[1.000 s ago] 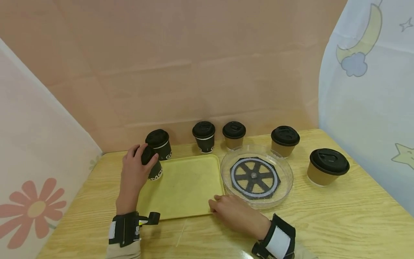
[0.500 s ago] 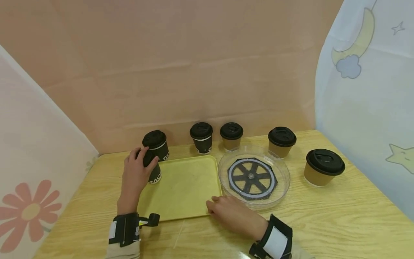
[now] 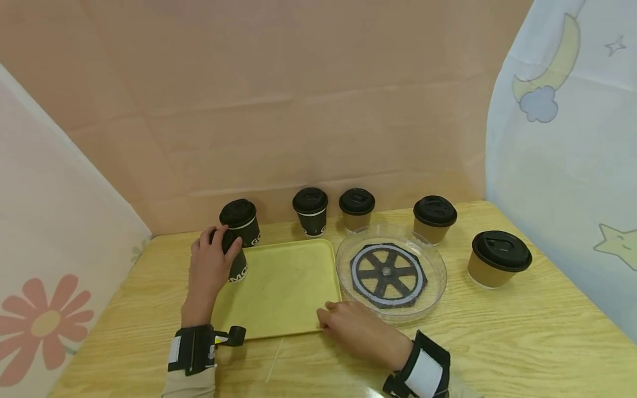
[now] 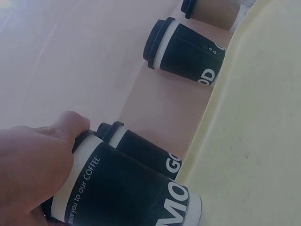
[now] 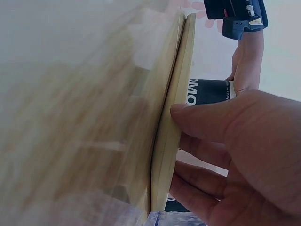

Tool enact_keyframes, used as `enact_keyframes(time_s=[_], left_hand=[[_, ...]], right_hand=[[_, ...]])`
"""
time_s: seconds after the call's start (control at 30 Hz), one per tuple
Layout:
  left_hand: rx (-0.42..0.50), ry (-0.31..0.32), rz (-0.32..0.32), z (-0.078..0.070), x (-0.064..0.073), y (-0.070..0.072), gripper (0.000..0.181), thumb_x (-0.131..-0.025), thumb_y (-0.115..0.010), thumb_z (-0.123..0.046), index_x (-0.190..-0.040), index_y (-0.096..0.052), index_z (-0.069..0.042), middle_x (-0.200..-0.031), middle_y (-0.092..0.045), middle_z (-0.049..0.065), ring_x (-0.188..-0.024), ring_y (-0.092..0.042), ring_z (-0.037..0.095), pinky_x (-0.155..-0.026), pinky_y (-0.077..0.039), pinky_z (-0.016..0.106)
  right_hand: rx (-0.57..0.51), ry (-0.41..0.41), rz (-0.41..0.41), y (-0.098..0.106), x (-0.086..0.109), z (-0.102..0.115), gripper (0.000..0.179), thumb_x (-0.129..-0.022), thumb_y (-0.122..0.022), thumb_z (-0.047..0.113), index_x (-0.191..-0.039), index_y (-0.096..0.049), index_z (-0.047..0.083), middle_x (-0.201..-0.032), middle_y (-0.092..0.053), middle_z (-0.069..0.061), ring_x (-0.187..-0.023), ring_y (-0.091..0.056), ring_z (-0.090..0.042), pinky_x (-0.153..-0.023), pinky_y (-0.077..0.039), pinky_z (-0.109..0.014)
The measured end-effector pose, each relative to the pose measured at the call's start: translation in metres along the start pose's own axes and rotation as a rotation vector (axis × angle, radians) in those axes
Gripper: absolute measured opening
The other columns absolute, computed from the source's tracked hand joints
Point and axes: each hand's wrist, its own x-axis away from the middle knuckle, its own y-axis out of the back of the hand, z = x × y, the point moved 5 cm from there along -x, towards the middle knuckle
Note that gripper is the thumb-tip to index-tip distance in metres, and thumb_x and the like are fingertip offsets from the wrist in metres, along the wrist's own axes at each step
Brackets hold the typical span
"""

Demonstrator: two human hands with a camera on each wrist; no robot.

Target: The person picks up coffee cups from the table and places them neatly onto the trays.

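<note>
My left hand [image 3: 208,268] grips a black paper coffee cup [image 3: 239,267] from above, its fingers and thumb around the dark lid. The cup stands upright at the left part of the yellow tray [image 3: 286,287]; white lettering shows on its side in the left wrist view. With my right hand [image 3: 360,331] I hold the tray at its front right corner. In the right wrist view the thumb [image 5: 200,117] lies against the tray's outer edge and the other fingers reach over its inner side.
A second black cup [image 3: 241,224] stands just behind the gripped one, another black cup [image 3: 311,213] behind the tray. Brown lidded cups [image 3: 357,221] stand farther right. A clear round dish [image 3: 438,271] with a black wheel-like insert sits close beside the tray. Fabric walls border the table.
The head view has shifted slightly. The left hand and its cup come a little nearer the front of the tray at first, then stay put; the right hand keeps its place at the tray.
</note>
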Motion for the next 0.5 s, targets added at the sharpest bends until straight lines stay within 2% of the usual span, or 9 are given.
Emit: enact_keyframes(time_s=[0.17,0.4,0.5], left_hand=[[-0.002,-0.007,-0.007,0.0012,-0.0029,0.0001,0.060,-0.103,-0.041,-0.045,-0.145,-0.041,-0.002,-0.147,-0.033,0.028,-0.131,-0.032,0.057,-0.104,-0.035,0.069],[0.000,0.027,0.034,-0.0006,-0.0035,-0.0007,0.059,-0.104,-0.038,-0.045,-0.147,-0.038,-0.005,-0.150,-0.030,0.026,-0.133,-0.031,0.056,-0.103,-0.037,0.068],[-0.003,0.034,0.029,0.0008,-0.0045,-0.0003,0.058,-0.104,-0.037,-0.044,-0.147,-0.039,-0.006,-0.150,-0.030,0.025,-0.133,-0.031,0.055,-0.103,-0.037,0.068]], right_hand=[[0.012,0.011,-0.014,0.0015,0.0002,0.0011,0.014,-0.093,-0.064,0.018,-0.080,-0.058,0.020,-0.074,-0.057,0.008,-0.060,-0.054,-0.006,-0.051,-0.038,-0.021],[-0.010,-0.007,0.007,0.0008,0.0016,-0.0014,0.013,-0.092,-0.065,0.018,-0.081,-0.058,0.020,-0.076,-0.058,0.008,-0.062,-0.054,-0.006,-0.052,-0.039,-0.021],[-0.027,-0.006,0.013,0.0003,0.0004,-0.0010,0.013,-0.092,-0.066,0.018,-0.082,-0.058,0.020,-0.078,-0.059,0.008,-0.062,-0.055,-0.005,-0.053,-0.039,-0.020]])
